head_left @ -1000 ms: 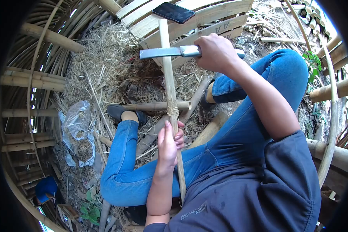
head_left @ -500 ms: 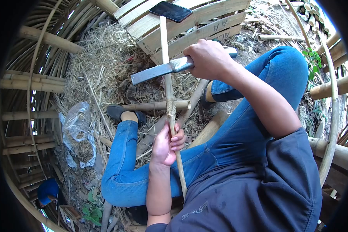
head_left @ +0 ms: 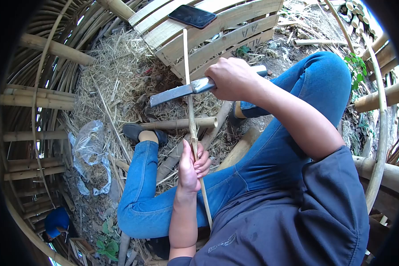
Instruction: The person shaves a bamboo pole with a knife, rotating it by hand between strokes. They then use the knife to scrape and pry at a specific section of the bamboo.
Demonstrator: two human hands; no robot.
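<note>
My left hand [head_left: 193, 167] is closed around a long, pale bamboo strip [head_left: 186, 57], its thumb pointing up along it. The strip runs from near my waist up toward the wooden crate, and frayed fibres stick out just above my fingers. In my right hand [head_left: 232, 80] is the handle of a machete [head_left: 170, 95] with a straight, square-ended blade. Its blade lies across the strip, touching it, well above my left hand. My fist covers part of the handle, whose round metal end shows beyond it.
A slatted wooden crate [head_left: 217, 43] stands ahead with a phone [head_left: 192, 17] on top. Cut bamboo poles [head_left: 181, 123] lie by my feet among dry straw [head_left: 106, 71]. A clear plastic bag [head_left: 89, 139] is at left. Bamboo walling [head_left: 35, 99] rises on the left side.
My right hand and the machete have moved slightly down toward me. The bamboo strip's far end has come down too, away from the phone. My left hand keeps its hold.
</note>
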